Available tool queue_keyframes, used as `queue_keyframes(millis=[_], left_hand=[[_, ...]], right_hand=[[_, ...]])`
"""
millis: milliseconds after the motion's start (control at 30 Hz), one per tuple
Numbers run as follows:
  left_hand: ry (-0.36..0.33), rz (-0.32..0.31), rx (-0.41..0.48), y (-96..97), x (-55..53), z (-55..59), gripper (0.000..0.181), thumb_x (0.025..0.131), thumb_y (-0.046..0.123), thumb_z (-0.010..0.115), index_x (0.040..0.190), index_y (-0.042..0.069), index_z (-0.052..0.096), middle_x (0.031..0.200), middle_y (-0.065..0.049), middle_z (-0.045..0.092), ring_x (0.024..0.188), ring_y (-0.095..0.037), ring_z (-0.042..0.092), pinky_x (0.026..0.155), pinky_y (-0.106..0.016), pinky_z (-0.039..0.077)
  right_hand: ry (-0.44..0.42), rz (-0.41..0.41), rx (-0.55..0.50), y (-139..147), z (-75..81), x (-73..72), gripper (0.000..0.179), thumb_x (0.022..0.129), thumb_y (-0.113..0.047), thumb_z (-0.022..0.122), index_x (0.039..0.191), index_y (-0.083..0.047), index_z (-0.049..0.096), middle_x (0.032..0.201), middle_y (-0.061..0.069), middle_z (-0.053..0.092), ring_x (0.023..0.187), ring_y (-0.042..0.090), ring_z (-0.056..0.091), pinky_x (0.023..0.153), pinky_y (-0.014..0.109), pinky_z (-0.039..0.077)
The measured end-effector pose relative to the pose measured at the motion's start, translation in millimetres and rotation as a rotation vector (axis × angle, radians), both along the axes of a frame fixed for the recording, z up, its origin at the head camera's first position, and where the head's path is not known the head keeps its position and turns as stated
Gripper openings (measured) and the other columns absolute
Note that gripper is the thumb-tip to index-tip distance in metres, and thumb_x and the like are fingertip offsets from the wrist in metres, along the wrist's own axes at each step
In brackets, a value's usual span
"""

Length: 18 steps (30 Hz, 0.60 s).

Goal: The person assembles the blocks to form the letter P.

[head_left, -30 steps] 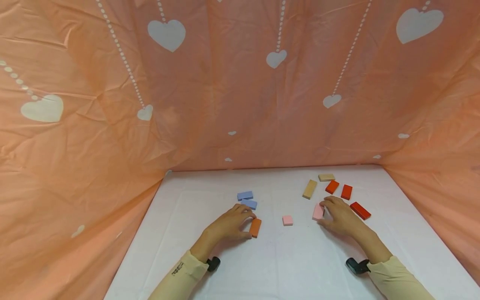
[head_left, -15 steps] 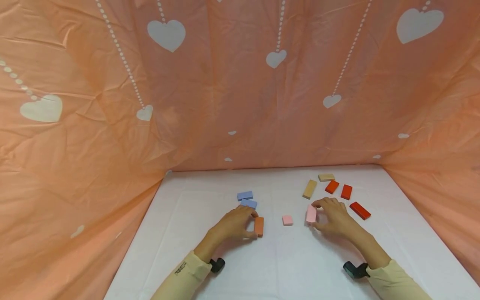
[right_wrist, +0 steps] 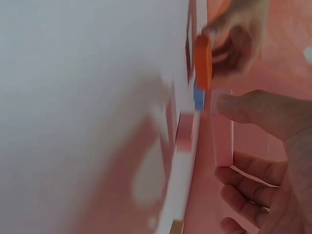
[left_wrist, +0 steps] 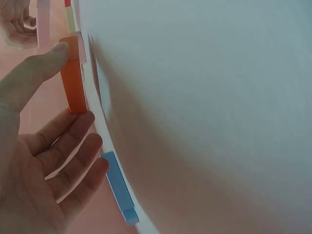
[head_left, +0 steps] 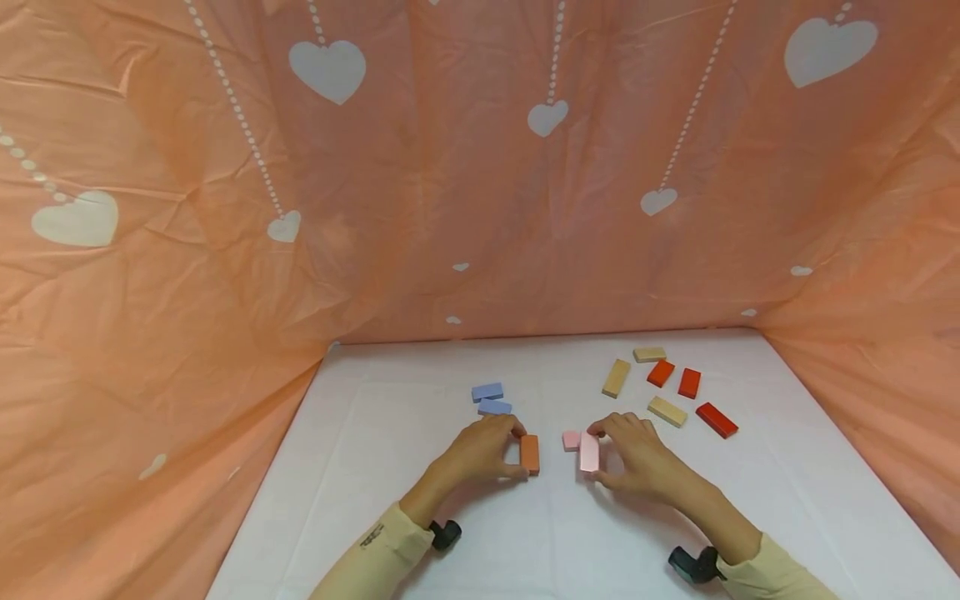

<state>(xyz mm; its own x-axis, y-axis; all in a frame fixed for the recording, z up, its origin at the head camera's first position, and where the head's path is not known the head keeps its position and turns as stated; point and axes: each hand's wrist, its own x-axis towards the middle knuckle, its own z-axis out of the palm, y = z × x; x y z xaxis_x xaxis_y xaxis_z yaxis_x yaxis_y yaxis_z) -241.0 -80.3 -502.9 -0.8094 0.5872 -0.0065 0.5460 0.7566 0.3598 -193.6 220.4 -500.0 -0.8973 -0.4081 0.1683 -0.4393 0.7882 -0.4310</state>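
My left hand (head_left: 480, 450) pinches an orange block (head_left: 529, 455) by its two ends, thumb at the near end and fingertips at the far end. In the left wrist view the orange block (left_wrist: 74, 83) spans from thumb to fingers. My right hand (head_left: 637, 454) holds a long pink block (head_left: 589, 452) the same way; the right wrist view shows this pink block (right_wrist: 223, 134) raised off the table. A small pink block (head_left: 571, 441) lies on the table just left of the long pink one in the head view. The orange block is left of both.
Two blue blocks (head_left: 491, 407) lie beyond my left hand. At the back right are several red blocks (head_left: 717, 419) and tan blocks (head_left: 617, 378), one tan block (head_left: 667, 412) just past my right hand. An orange curtain with hearts (head_left: 480, 208) surrounds the white table (head_left: 390, 383).
The right hand has carried the long pink block left, toward the small pink one, uncovering a tan block. The left hand has brought the orange block a little to the right.
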Motion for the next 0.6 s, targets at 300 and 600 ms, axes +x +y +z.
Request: queue_keyframes(millis=[300, 600], left_hand=[[0.031, -0.027, -0.031, 7.9, 1.4, 0.4, 0.057, 0.083, 0.044, 0.094, 0.124, 0.015, 0.069, 0.122, 0.004, 0.072, 0.112, -0.016, 0.064, 0.096, -0.034, 0.054], [0.062, -0.025, -0.056, 13.1, -0.2, -3.2, 0.055, 0.083, 0.046, 0.093, 0.122, 0.016, 0.068, 0.118, 0.005, 0.072, 0.108, -0.016, 0.064, 0.094, -0.033, 0.054]], right_hand=[[0.046, 0.124, 0.014, -22, -6.3, 15.3, 0.055, 0.082, -0.035, 0.093, 0.126, -0.017, 0.065, 0.117, -0.008, 0.064, 0.111, 0.017, 0.056, 0.098, 0.049, 0.044], [0.007, 0.213, 0.011, -36, -14.3, 23.4, 0.057, 0.082, -0.040, 0.092, 0.126, -0.016, 0.065, 0.119, -0.009, 0.067, 0.114, 0.017, 0.057, 0.099, 0.050, 0.045]])
